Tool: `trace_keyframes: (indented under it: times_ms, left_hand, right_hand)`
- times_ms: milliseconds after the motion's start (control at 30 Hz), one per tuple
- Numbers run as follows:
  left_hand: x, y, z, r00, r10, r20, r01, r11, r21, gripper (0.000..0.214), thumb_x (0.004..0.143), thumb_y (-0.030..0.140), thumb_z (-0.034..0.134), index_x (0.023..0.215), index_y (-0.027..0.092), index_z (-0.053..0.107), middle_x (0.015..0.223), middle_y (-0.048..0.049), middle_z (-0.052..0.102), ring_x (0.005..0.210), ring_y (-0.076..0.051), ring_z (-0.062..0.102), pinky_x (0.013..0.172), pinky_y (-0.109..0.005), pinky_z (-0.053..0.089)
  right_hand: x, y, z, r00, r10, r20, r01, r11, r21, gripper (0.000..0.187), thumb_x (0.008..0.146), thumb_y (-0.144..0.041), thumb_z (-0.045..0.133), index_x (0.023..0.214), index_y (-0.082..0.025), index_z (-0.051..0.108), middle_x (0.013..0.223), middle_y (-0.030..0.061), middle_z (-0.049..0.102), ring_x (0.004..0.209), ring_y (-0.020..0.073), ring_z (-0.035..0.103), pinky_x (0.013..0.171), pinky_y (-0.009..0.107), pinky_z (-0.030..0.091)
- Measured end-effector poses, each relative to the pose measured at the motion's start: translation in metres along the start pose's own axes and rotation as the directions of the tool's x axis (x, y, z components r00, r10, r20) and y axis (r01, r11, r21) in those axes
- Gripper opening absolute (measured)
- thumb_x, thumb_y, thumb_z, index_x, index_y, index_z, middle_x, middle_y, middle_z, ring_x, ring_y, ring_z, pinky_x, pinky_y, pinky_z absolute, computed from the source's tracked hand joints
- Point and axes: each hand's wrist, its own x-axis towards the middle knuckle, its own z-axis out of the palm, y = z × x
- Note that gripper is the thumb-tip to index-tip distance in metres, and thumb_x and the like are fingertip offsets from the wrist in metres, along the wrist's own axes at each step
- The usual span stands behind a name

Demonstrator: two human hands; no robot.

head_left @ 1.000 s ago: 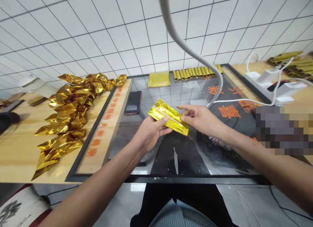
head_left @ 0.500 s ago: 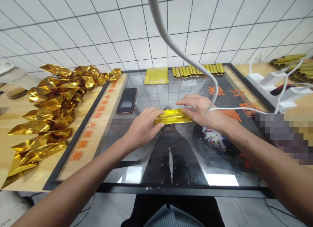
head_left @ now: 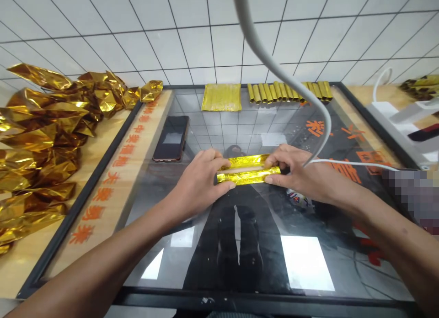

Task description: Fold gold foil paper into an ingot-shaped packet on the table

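A gold foil paper sheet [head_left: 248, 177] lies low over the glass, its near and far edges curled up with a pale strip between them. My left hand [head_left: 205, 171] grips its left end, thumb at the near roll and fingers at the far one. At the right end, my right hand [head_left: 286, 167] pinches it the same way, the thumb on the near roll. Beyond my hands a flat stack of gold paper [head_left: 222, 98] lies at the glass's back edge. A row of several rolled gold paper tubes [head_left: 276, 92] stands beside it.
Folded gold foil pieces [head_left: 44, 126] are heaped at the left. A phone [head_left: 171, 137] rests on the black-framed glass panel [head_left: 161, 190]. One thick white cable [head_left: 270, 64] hangs in front, near my right hand. The white power strip [head_left: 394, 126] holds plugs at the right.
The gold paper's two edges stand further apart, showing more of the pale strip. My right hand now has its thumb on the near roll. The view has moved closer.
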Motion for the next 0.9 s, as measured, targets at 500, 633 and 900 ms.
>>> trace_keyframes:
  times_ms: [500,633,900]
  left_hand:
    - [-0.008,0.001,-0.002,0.988,-0.127,-0.088,0.119,0.989,-0.087,0.009,0.092,0.024,0.077,0.094,0.022,0.068,0.116,-0.0052,0.064,0.112,-0.026,0.061,0.105,-0.048,0.051]
    - [-0.01,0.0,-0.002,0.987,-0.131,-0.093,0.121,0.987,-0.102,0.008,0.093,0.024,0.074,0.09,0.022,0.067,0.116,-0.0055,0.063,0.113,-0.026,0.06,0.106,-0.047,0.05]
    - [-0.011,-0.001,-0.002,0.99,-0.105,-0.099,0.097,0.992,-0.08,0.013,0.096,0.031,0.072,0.106,0.023,0.068,0.116,-0.0056,0.061,0.112,-0.026,0.059,0.103,-0.048,0.049]
  right_hand:
    - [0.001,-0.014,-0.002,0.99,0.135,0.026,-0.137,0.987,0.087,0.028,0.1,-0.051,0.068,0.09,-0.026,0.074,0.098,0.0041,0.072,0.075,0.0184,0.065,0.072,0.037,0.049]
    - [0.0,-0.015,0.0,0.989,0.147,0.022,-0.148,0.987,0.069,0.027,0.1,-0.05,0.069,0.09,-0.026,0.073,0.098,0.0042,0.071,0.077,0.0189,0.064,0.073,0.037,0.049]
    - [-0.001,-0.012,-0.002,0.994,0.106,0.035,-0.108,0.993,0.048,0.019,0.099,-0.044,0.068,0.092,-0.027,0.071,0.1,0.0031,0.07,0.08,0.0198,0.066,0.077,0.039,0.049]
